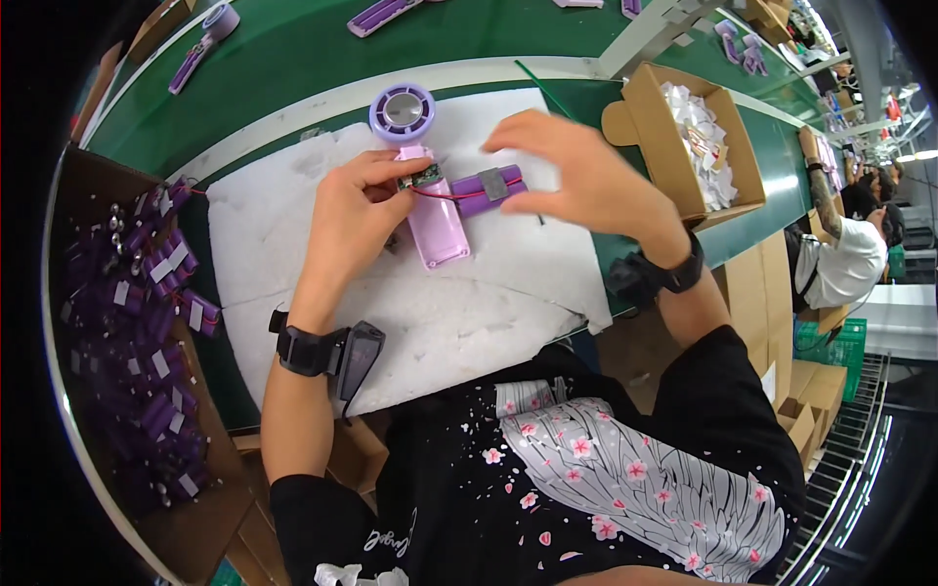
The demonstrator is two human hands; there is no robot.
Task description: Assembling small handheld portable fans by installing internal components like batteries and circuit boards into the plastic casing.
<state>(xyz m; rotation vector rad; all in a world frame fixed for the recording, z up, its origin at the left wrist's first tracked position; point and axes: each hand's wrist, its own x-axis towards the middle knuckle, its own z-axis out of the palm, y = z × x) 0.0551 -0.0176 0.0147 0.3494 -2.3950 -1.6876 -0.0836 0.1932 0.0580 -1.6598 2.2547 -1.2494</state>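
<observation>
Seemingly a seating step: left hand pinches the circuit board; right hand, fingers parted, likely must next settle the purple battery beside its thumb

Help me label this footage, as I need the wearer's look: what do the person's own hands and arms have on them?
The left hand and right hand are both ungloved. The left wrist has a black strap with a dark, wedge-shaped device; the right has a black band with a dark, bulky unit. Both shirt sleeves are short and black.
</observation>
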